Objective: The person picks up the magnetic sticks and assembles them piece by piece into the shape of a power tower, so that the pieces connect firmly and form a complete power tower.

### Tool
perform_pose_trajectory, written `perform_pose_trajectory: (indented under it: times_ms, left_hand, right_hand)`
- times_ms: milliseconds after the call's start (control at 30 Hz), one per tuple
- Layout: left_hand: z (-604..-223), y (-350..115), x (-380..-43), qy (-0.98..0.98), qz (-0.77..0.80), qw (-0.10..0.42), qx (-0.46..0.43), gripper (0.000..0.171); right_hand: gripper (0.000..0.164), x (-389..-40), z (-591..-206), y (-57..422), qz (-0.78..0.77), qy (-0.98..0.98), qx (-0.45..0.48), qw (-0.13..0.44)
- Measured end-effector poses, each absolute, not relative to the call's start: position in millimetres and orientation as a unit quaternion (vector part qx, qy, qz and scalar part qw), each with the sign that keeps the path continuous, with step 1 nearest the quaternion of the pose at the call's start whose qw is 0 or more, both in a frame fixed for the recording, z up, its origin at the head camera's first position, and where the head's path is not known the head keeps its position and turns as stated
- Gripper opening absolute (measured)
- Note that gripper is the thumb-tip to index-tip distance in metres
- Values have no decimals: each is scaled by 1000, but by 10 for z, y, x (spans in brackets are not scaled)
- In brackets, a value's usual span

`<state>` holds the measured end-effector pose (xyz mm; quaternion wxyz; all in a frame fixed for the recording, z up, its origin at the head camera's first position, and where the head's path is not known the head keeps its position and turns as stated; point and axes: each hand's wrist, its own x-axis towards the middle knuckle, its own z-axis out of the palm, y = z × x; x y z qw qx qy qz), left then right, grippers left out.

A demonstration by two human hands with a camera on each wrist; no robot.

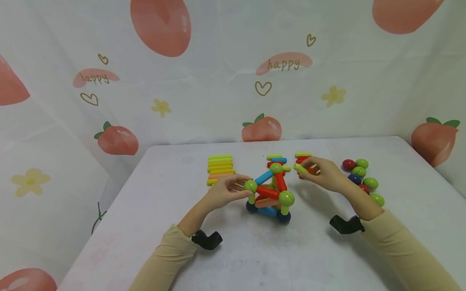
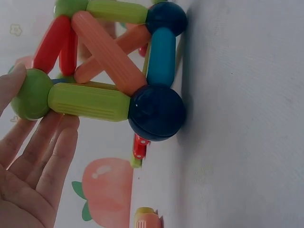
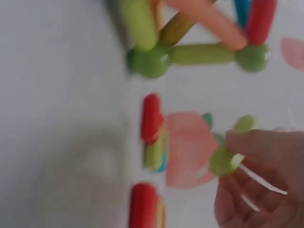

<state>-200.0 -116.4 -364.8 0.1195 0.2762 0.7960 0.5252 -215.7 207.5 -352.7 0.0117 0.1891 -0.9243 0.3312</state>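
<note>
A small frame of coloured sticks and balls (image 1: 268, 192) stands on the white table, with green balls on top and dark blue balls at its near base. My left hand (image 1: 226, 191) holds its upper left green ball (image 2: 32, 94), thumb on one side and fingers on the other. From that ball a light green stick (image 2: 89, 102) runs down to a dark blue ball (image 2: 156, 112). Off to the right of the frame, my right hand (image 1: 325, 174) pinches a loose yellow-green stick (image 3: 224, 160) between thumb and fingers, raised above the table.
A stack-like row of yellow and orange sticks (image 1: 220, 166) lies at the back left. Two smaller groups hold mixed sticks (image 1: 278, 160) and mostly red sticks (image 1: 303, 158), the latter partly behind my right hand. Several loose balls (image 1: 370, 183) lie at the right.
</note>
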Motion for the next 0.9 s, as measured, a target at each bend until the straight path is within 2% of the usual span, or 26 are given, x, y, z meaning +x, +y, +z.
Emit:
perform_pose_trajectory:
  times_ms: [100, 233, 900]
  left_hand:
    - [-3655, -1151, -2011, 794, 525, 122, 280, 41]
    - [-3665, -1135, -2018, 790, 529, 120, 286, 40]
    - [-3683, -1112, -2027, 778, 544, 130, 285, 41]
  right_hand:
    - [28, -2130, -3410, 1974, 389, -898, 196, 52]
    - [31, -2108, -3309, 1823, 444, -869, 206, 79]
    - [30, -2149, -3335, 1581, 466, -853, 220, 88]
